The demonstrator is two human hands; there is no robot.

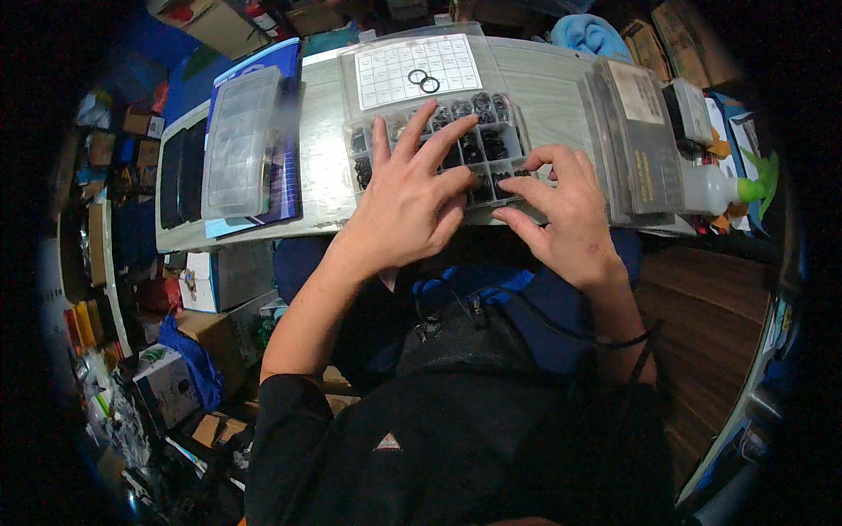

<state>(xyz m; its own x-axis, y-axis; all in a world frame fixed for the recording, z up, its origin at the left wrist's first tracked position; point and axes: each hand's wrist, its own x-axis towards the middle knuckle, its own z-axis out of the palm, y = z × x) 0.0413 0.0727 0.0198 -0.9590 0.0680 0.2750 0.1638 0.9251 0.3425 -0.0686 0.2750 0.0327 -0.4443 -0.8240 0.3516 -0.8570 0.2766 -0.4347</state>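
Note:
A clear plastic compartment box (520,125) lies open on the table, its cells holding many small black rings. Its raised lid (351,83) carries a white printed chart (384,63), and two black O-rings (429,85) rest overlapping on that chart. Spread across the box, my left hand (410,197) has its fingers apart and covers several of the cells. My right hand (561,202) is at the front right corner, index finger over a cell and thumb apart near the front edge. Nothing shows between its fingers.
To the left, a closed clear organizer case (241,145) lies on a blue package (285,167), beside dark flat cases (181,175). Stacked clear cases (631,131) stand on the right, near a white bottle with a green top (715,188). A blue cloth bundle (585,37) sits behind.

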